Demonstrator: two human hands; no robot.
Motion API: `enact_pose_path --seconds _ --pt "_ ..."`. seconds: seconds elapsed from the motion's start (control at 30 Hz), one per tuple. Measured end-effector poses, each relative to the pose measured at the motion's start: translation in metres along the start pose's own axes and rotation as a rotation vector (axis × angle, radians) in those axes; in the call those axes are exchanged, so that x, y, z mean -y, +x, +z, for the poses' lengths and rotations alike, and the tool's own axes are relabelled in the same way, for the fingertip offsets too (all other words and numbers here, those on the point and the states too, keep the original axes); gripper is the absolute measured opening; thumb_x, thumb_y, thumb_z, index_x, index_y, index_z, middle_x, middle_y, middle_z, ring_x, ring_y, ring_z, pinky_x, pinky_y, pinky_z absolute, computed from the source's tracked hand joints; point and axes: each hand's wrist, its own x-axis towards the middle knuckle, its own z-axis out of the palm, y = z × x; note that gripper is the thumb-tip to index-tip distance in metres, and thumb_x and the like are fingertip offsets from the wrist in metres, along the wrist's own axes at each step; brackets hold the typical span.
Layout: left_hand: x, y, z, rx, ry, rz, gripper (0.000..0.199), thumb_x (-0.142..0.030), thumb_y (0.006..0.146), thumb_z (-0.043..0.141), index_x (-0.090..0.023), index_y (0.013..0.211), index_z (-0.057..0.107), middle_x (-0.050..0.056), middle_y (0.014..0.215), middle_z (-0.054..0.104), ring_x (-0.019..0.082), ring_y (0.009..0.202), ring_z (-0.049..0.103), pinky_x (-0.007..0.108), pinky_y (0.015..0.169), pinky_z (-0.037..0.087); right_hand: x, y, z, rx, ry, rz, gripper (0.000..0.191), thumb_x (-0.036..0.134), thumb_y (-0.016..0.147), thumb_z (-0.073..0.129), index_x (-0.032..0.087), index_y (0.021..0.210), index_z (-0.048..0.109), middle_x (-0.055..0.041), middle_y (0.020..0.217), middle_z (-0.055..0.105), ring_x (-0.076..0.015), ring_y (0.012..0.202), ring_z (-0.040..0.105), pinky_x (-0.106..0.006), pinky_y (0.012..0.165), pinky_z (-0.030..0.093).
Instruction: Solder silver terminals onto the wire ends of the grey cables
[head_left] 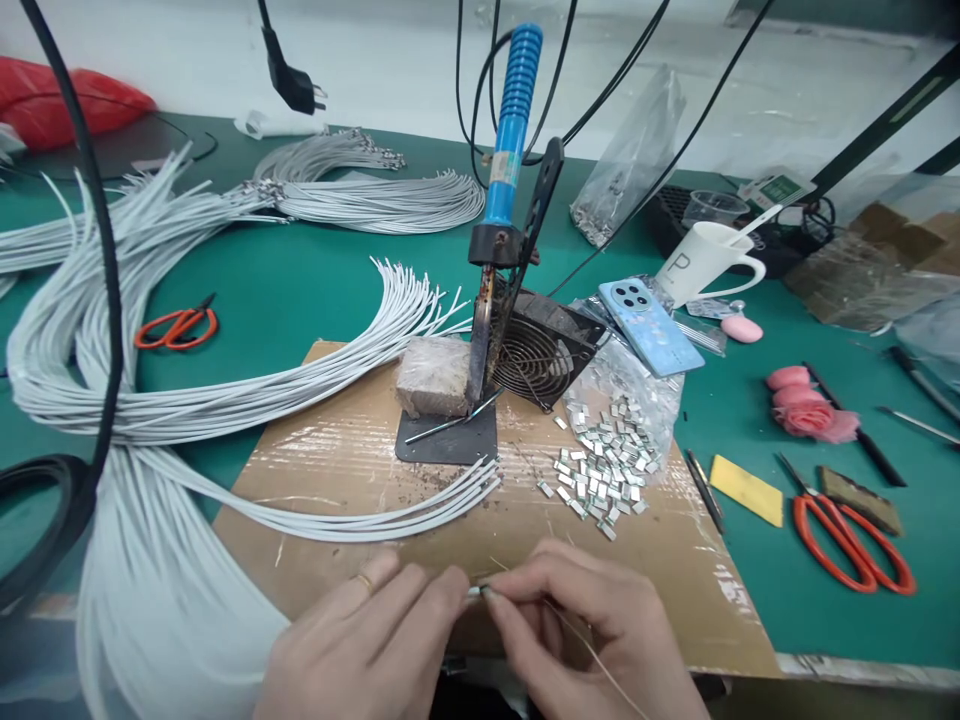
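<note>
Cardboard (705,625) ends beneath the wrists; left hand (375,630) pinches a white cable (474,592), right hand (585,620) a dark piece (487,590), soldering iron (517,115) well apart.

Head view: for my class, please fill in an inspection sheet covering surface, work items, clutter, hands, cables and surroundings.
Surface: green tabletop, with cardboard on it.
Work items: white wires in bundles; piled small metallic pieces; blue-handled soldering iron clamped tip-down.
Clutter: phone, mug, yellow pad, two pairs of orange-handled scissors.
Hands: left hand and right hand pinch a small white part, its details hidden.
Cables: black cable at left; plug dangling, prongs exposed.
Surroundings: white wall behind.
</note>
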Motion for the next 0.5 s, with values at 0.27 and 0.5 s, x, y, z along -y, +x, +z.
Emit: enact_pose_path --seconds 0.27,0.5 --pt "-0.009 0.02 0.001 0.046 -0.301 -0.162 0.026 -0.012 0.106 0.039 -0.02 0.101 0.063 0.001 0.079 0.073 0.016 0.068 0.068 0.026 0.072 0.051 0.008 0.008 -0.003 -0.031 0.072 0.131 0.023 0.023 0.086 0.062 0.02 0.065 0.072 0.0048 0.058 0.051 -0.0086 0.048 0.044 -0.022 0.045 0.03" --pt "-0.013 0.03 -0.008 0.156 -1.412 -1.063 0.042 -0.062 0.091 0.065 -0.023 0.078 0.055 -0.007 0.06 0.048 0.012 0.054 0.031 0.025 0.053 0.023 -0.005 -0.005 0.053 -0.522 0.139 -0.111 0.017 0.008 0.084 0.069 0.022 0.076 0.072 0.0056 0.056 0.052 -0.0085 0.045 0.043 -0.022 0.045 0.034"
